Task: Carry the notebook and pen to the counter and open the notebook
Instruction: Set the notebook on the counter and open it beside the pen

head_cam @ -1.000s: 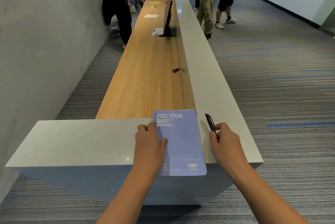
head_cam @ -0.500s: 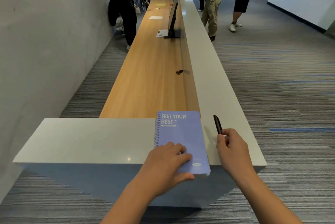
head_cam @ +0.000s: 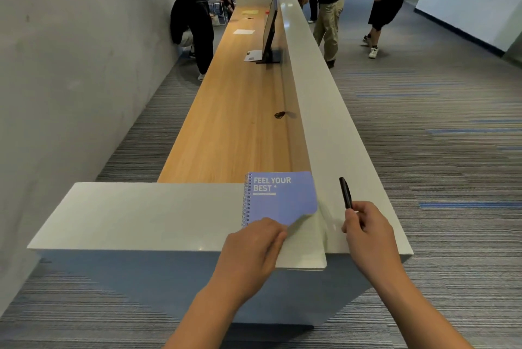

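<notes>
A purple spiral notebook [head_cam: 278,197] printed "FEEL YOUR BEST" lies on the white counter [head_cam: 135,216], its near end jutting past the front edge. My left hand [head_cam: 254,247] pinches the cover's lower right corner and curls it upward, exposing a white lined page [head_cam: 303,247] beneath. To the right of the notebook, my right hand [head_cam: 367,230] is closed around a black pen [head_cam: 345,192], whose far end points away from me just above the counter.
Behind the white counter runs a long wooden desk [head_cam: 234,122] with a monitor [head_cam: 269,35], papers and a small dark object [head_cam: 280,114]. Several people stand at the far end. A grey wall is on the left, striped carpet on the right.
My left hand slid down from the notebook's left side to its near right corner and has begun peeling the cover up. The right hand kept hold of the pen.
</notes>
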A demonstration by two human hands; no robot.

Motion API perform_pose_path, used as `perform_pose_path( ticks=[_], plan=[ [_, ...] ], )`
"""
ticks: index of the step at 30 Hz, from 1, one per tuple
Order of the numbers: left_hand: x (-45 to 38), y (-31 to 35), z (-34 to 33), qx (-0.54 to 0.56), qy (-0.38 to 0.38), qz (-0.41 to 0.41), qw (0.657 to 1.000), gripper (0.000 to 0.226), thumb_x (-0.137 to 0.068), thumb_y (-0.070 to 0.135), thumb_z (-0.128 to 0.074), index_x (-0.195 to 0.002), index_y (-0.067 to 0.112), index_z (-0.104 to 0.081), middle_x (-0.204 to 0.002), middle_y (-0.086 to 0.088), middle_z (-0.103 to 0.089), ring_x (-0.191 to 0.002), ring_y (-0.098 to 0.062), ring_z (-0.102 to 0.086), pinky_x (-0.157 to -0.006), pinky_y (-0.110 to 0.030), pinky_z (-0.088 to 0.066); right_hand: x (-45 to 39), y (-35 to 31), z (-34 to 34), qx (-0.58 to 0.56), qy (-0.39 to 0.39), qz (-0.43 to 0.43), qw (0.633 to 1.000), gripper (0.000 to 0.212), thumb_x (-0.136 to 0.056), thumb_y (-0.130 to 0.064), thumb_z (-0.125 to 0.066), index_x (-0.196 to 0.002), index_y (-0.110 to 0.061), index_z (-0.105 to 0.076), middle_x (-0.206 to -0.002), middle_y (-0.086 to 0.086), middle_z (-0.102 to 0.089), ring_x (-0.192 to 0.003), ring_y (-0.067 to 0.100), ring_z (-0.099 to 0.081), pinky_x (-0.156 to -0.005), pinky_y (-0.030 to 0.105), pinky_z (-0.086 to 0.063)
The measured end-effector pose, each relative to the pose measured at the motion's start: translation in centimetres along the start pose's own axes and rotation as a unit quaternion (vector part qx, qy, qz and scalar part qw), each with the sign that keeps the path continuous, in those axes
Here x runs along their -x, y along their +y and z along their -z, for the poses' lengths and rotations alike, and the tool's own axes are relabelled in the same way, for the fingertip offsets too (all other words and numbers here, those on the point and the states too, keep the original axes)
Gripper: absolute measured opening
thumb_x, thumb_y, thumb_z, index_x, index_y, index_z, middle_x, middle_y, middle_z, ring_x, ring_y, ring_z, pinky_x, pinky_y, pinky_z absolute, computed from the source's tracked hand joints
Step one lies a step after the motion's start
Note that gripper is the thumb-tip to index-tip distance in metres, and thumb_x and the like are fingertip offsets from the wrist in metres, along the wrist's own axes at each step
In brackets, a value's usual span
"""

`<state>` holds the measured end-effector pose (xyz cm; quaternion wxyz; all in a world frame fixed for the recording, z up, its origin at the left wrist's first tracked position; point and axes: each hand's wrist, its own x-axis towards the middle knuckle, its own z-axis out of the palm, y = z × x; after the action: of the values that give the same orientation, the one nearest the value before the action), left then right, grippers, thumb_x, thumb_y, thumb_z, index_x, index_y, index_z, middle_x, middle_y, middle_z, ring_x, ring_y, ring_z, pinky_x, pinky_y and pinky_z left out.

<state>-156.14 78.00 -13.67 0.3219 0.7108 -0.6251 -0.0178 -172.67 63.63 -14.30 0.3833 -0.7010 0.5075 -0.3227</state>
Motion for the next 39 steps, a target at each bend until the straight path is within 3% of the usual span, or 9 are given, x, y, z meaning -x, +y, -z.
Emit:
perform_pose_path(
  ticks=[3,6,10,15,23,30,32,34,39],
  plan=[
    [1.1,0.4,0.2,0.099,0.163,0.067,0.979,0.022,-0.097,0.02,-0.043,-0.081,0.019,-0.058,-0.072,0.024,-0.044,-0.063,0.005,-0.042,-0.058,-0.011,-0.032,0.2,-0.2,0.0,0.002,0.001,-0.001,1.0,0.009,-0.096,-0.02,-0.048,-0.098,-0.025,-0.054,-0.071,-0.002,-0.065,-0.061,0.007,-0.057,-0.043,0.009,-0.036],
    [2.3,0.3,0.6,0.177,0.268,0.173,0.931,0.031,-0.097,0.014,-0.045,-0.072,0.033,-0.043,-0.061,0.018,-0.042,-0.054,0.004,-0.039,-0.051,-0.009,-0.027,0.4,-0.2,0.1,0.006,-0.003,0.0,1.0,0.009,-0.096,-0.02,-0.047,-0.1,-0.025,-0.053,-0.074,-0.003,-0.065,-0.063,0.009,-0.058,-0.047,0.017,-0.037],
    [4.5,-1.2,0.9,0.226,0.347,0.305,0.857,0.026,-0.104,0.027,-0.045,-0.082,0.024,-0.06,-0.073,-0.001,-0.067,-0.061,-0.012,-0.062,-0.054,-0.025,-0.05,0.5,-0.4,0.0,0.0,-0.004,-0.006,1.0,0.009,-0.097,-0.021,-0.047,-0.102,-0.026,-0.052,-0.077,-0.003,-0.065,-0.065,0.009,-0.058,-0.048,0.021,-0.038],
    [6.7,-3.6,1.1,0.267,0.35,0.439,0.783,0.04,-0.103,0.018,-0.05,-0.068,-0.001,-0.059,-0.058,-0.018,-0.063,-0.035,-0.004,-0.054,-0.035,-0.018,-0.045,0.0,-0.8,-0.3,0.017,-0.004,0.0,1.0,0.009,-0.095,-0.022,-0.048,-0.102,-0.028,-0.051,-0.074,-0.005,-0.065,-0.067,0.006,-0.058,-0.051,0.022,-0.037],
    [8.9,-4.9,0.0,0.33,0.309,0.503,0.737,0.04,-0.103,0.015,-0.051,-0.071,-0.004,-0.066,-0.043,-0.005,-0.061,-0.029,-0.012,-0.05,-0.027,-0.023,-0.038,-1.1,-1.0,-1.0,0.104,0.0,0.037,0.994,0.015,-0.094,-0.02,-0.051,-0.107,-0.017,-0.058,-0.085,-0.002,-0.058,-0.074,0.0,-0.051,-0.058,0.011,-0.031],
    [9.5,-4.9,-0.2,0.399,0.28,0.535,0.69,0.047,-0.104,0.017,-0.048,-0.067,-0.009,-0.062,-0.038,-0.011,-0.055,-0.025,-0.019,-0.048,-0.026,-0.022,-0.037,-1.5,-1.2,-1.7,0.175,-0.013,0.042,0.984,0.008,-0.095,-0.021,-0.05,-0.093,-0.017,-0.056,-0.082,-0.003,-0.054,-0.069,0.005,-0.05,-0.057,0.03,-0.035],
    [9.9,-4.2,-0.4,0.375,0.265,0.537,0.708,0.048,-0.102,0.015,-0.052,-0.06,-0.008,-0.059,-0.034,-0.01,-0.05,-0.024,-0.019,-0.045,-0.028,-0.02,-0.034,-1.7,-1.5,-2.1,0.192,-0.02,0.036,0.98,0.008,-0.095,-0.021,-0.049,-0.091,-0.016,-0.054,-0.085,-0.001,-0.054,-0.068,0.011,-0.05,-0.057,0.031,-0.037],
    [10.2,-3.2,-0.8,0.321,0.26,0.49,0.768,0.047,-0.097,0.013,-0.06,-0.052,0.001,-0.059,-0.033,-0.008,-0.045,-0.027,-0.016,-0.042,-0.031,-0.019,-0.033,-1.7,-1.6,-2.4,0.22,-0.031,0.031,0.975,0.01,-0.096,-0.022,-0.048,-0.093,-0.014,-0.053,-0.087,0.001,-0.053,-0.071,0.018,-0.051,-0.06,0.033,-0.039],
    [8.6,-1.2,0.5,0.123,0.218,0.168,0.954,0.019,-0.08,0.023,-0.062,-0.061,0.026,-0.057,-0.053,0.019,-0.048,-0.05,0.004,-0.045,-0.051,-0.01,-0.039,-1.6,-1.6,-2.9,0.249,-0.046,0.023,0.967,0.012,-0.095,-0.022,-0.049,-0.089,-0.012,-0.052,-0.084,0.003,-0.052,-0.071,0.021,-0.053,-0.061,0.034,-0.042]
  ],
)
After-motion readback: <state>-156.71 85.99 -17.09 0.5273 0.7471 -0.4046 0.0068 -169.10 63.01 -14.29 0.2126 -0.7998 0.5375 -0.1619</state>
